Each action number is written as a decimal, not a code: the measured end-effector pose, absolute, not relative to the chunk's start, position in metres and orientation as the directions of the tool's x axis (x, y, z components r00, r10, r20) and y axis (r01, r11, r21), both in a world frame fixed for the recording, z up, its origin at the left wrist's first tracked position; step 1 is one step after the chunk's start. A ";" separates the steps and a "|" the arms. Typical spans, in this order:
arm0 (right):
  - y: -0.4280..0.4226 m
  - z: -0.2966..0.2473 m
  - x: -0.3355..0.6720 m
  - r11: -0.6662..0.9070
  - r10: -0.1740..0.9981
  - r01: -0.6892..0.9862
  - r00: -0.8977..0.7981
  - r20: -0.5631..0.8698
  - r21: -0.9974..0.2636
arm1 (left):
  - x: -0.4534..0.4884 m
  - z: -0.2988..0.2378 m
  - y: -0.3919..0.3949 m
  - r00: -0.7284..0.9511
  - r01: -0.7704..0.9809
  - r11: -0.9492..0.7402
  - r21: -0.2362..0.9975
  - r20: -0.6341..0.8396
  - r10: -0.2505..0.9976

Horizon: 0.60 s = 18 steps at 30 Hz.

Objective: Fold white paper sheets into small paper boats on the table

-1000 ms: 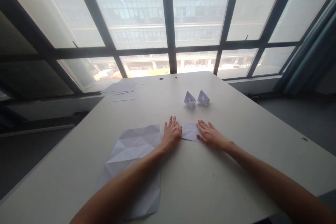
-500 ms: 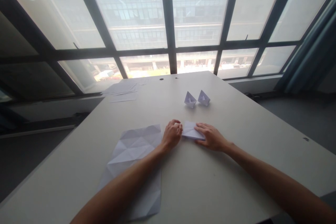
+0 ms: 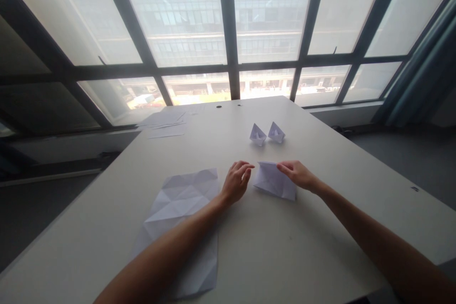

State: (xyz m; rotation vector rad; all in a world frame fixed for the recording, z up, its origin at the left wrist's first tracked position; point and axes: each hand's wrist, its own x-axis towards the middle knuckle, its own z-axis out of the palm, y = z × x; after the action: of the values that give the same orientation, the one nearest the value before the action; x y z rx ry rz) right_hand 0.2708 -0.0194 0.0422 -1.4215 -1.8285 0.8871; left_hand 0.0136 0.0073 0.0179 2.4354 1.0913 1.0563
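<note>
White paper, folded to a small flat piece (image 3: pixel 273 183), lies on the pale counter (image 3: pixel 320 228) between the two hands, near the middle of the view. Its top edge is lifted and its lower right corner rests on the counter. The right hand (image 3: pixel 299 174) pinches this top edge at the 3 o'clock side of the piece, with thumb and fingers closed on the paper. How many layers the piece has is hard to make out.

The left hand (image 3: pixel 237 181) is at 9 o'clock of the folded piece, just beside it. Its grip is loose and half open, the fingers curled and holding nothing; whether a fingertip touches the paper I cannot tell.

At 8 o'clock from the left hand lies a big creased sheet (image 3: pixel 181 228), flat, with many triangle folds. The left forearm covers part of its right edge.

At 12 o'clock from the folded piece stand two small paper boats (image 3: pixel 267 133), side by side, pointed on top. Far at 10 o'clock, loose sheets (image 3: pixel 167 123) lie at the counter edge, too flat to count. Both forearms are cut off by the bottom border.
</note>
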 end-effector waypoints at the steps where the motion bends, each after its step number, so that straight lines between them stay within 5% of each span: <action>1: -0.018 0.042 0.275 0.155 0.985 0.542 -0.146 0.088 -0.826 | 0.013 0.019 0.007 0.481 0.522 -0.696 0.494 0.503 0.718; 9: 0.003 0.033 0.324 -0.143 0.979 0.331 0.186 -0.084 -0.933 | 0.010 0.025 -0.004 0.888 0.336 -0.895 0.293 0.217 0.405; 14: 0.001 0.035 0.327 -0.367 0.930 0.330 0.139 -0.340 -0.870 | 0.008 0.014 0.008 0.793 0.506 -0.807 0.305 0.205 0.574; 18: -0.007 0.033 0.312 -0.334 0.921 0.431 -0.041 -0.388 -0.838 | 0.007 0.006 0.017 0.547 0.737 -0.619 0.270 0.299 0.782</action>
State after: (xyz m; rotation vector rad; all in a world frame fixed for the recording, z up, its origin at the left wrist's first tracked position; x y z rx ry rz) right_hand 0.3118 -0.0065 0.0334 -1.7657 -1.4247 1.3584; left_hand 0.0069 0.0170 0.0061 2.6627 1.3121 0.6005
